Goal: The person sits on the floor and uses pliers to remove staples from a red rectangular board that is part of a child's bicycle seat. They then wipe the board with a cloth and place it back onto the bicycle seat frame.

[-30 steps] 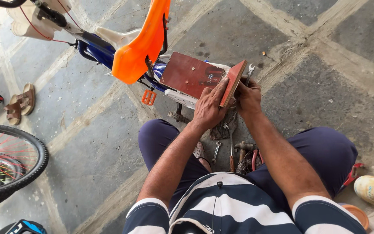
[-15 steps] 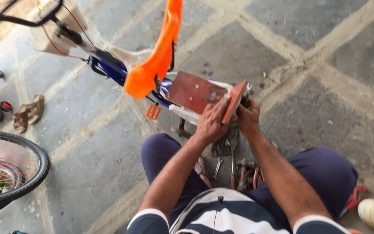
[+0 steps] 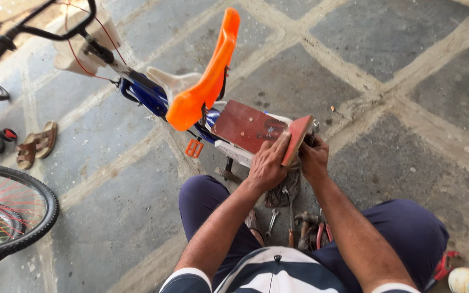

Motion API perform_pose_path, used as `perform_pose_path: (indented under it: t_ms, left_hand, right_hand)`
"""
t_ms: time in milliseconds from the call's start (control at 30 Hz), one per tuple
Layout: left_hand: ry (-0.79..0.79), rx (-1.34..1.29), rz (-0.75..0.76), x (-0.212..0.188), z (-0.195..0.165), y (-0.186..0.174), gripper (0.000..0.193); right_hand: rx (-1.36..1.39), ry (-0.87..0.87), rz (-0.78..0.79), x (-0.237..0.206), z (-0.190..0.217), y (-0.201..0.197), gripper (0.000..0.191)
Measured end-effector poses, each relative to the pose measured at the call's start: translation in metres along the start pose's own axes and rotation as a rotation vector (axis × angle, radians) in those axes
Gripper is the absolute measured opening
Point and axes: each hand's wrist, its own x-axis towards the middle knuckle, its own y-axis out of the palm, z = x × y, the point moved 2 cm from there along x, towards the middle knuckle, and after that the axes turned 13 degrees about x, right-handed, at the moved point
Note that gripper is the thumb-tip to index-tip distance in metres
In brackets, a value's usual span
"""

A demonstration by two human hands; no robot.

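Tools [image 3: 294, 228] lie on the floor by the knees, the left hand [image 3: 267, 165] grips the small red board [image 3: 297, 140] at the bike's rear, the right hand [image 3: 314, 158] closed behind it, best kept square against the red plate [image 3: 245, 126].

No packages, labels, signs or screens are visible in the head view; none appears on the surfaces in view or on the stone-paved ground.
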Motion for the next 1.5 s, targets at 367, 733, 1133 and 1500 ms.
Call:
perform_pose_path:
  t_ms: [367,733,1133,1500]
  left_hand:
    - [-0.049,-0.037,-0.095,-0.016,0.011,0.017,0.064]
    - [-0.56,-0.627,-0.049,-0.03,0.034,0.041,0.048]
    - [-0.534,-0.899,-0.029,-0.031,0.086,0.046,0.054]
    - [-0.627,-0.813,-0.045,-0.028,0.091,0.043,0.058]
  right_hand:
    - [-0.013,0.011,-0.04,-0.01,-0.006,0.0,0.014]
    - [-0.049,0.031,-0.127,-0.009,-0.016,0.0,0.018]
    - [-0.048,0.094,-0.184,-0.011,-0.02,0.003,0.018]
    - [-0.038,0.168,-0.207,-0.015,-0.026,0.011,0.019]
